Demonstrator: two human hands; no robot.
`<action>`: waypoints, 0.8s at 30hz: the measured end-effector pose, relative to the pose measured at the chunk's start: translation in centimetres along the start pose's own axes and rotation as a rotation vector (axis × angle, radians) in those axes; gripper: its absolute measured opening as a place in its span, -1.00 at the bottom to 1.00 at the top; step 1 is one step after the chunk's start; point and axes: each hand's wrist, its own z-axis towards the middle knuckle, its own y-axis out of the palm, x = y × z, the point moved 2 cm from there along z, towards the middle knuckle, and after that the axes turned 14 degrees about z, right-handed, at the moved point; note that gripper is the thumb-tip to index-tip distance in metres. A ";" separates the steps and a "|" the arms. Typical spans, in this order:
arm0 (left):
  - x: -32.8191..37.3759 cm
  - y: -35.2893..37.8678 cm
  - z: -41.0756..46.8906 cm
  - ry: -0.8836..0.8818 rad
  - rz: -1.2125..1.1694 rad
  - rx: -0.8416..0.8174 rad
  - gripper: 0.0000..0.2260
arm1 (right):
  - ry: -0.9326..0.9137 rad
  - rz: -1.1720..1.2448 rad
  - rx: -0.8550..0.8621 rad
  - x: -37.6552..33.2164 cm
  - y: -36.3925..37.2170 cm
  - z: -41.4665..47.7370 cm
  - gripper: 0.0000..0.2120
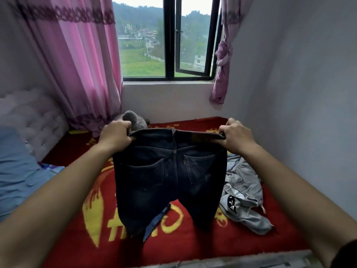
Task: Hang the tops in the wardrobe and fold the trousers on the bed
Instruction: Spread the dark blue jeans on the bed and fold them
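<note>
Head camera looks down two bare forearms to a pair of dark blue jeans (170,171), held up by the waistband above the bed (193,246). The left hand (116,135) has its grip closed on the left end of the waistband, fingers curled over the top edge. The right hand (236,135) grips the right end in the same way, and the band is stretched flat between them. The seat of the jeans faces the camera, with both back pockets showing. The legs hang down and their lower parts touch the red blanket (251,248) with yellow patterns that covers the bed. A lighter blue strip at the bottom of the jeans may be a leg end turned inside out; the cloth there is too crumpled to tell.

A grey garment (243,190) lies in a loose heap on the blanket just right of the jeans, near the wall. A grey plush toy (133,117) sits at the far edge of the bed, partly hidden behind the left hand. Blue bedding (17,171) lies at the left, beside a padded pale headboard (38,117). Beyond the bed a dark-framed window (170,45) stands partly open, with a pink curtain (83,64) hanging at its left and a knotted curtain (222,55) at its right.
</note>
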 end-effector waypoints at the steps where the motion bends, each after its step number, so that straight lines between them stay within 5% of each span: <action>1: 0.1 0.3 -0.1 0.010 -0.062 -0.080 -0.64 | -0.031 -0.037 -0.014 -0.2 -0.2 0.1 -0.58; 7: 1.2 2.3 -2.4 0.179 -0.052 -0.486 -0.67 | -0.152 -0.008 -0.395 -2.2 1.8 -1.3 -0.83; 10: 1.9 4.3 -4.2 0.312 -0.045 -0.655 -0.64 | -0.035 0.135 -0.575 -2.1 3.2 -2.6 -0.72; 16: 3.7 6.6 -6.4 0.436 -0.046 -0.567 -0.41 | -0.186 -0.020 -0.702 -1.9 7.1 -5.5 -0.39; 24: 4.4 8.7 -7.3 0.440 0.097 -0.665 -0.43 | -0.087 -0.001 -0.846 -2.1 9.2 -5.9 -0.64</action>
